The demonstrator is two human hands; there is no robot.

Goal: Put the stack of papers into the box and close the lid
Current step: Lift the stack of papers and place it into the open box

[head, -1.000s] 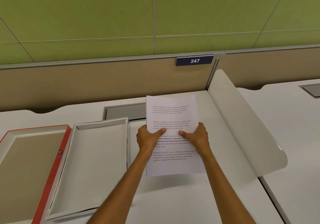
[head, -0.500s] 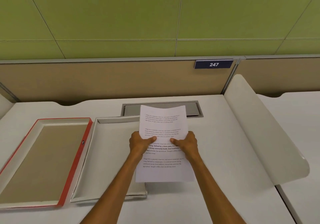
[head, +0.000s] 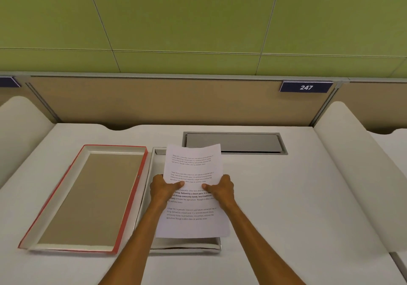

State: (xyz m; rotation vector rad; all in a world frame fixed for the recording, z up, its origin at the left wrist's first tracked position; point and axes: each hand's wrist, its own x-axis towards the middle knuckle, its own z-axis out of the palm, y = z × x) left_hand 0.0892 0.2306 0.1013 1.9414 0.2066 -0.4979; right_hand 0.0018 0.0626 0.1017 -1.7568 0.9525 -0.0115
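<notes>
A stack of white printed papers [head: 192, 168] hangs over the open white box [head: 154, 168], covering most of it. My left hand [head: 164, 189] grips the stack's left edge and my right hand [head: 220, 189] grips its right edge, thumbs on top. The red-edged lid [head: 88, 198] lies upside down on the desk just left of the box, its brown inside facing up. Most of the box's floor is hidden by the papers and my arms.
The white desk [head: 286, 196] carries a grey cable hatch [head: 233, 142] behind the box. Curved white dividers [head: 361, 163] rise at the right and far left. A tan partition with a "247" plate [head: 306, 87] stands at the back.
Both hands have carried the papers leftward from beside the box to over it. The view has swung left, showing the whole lid.
</notes>
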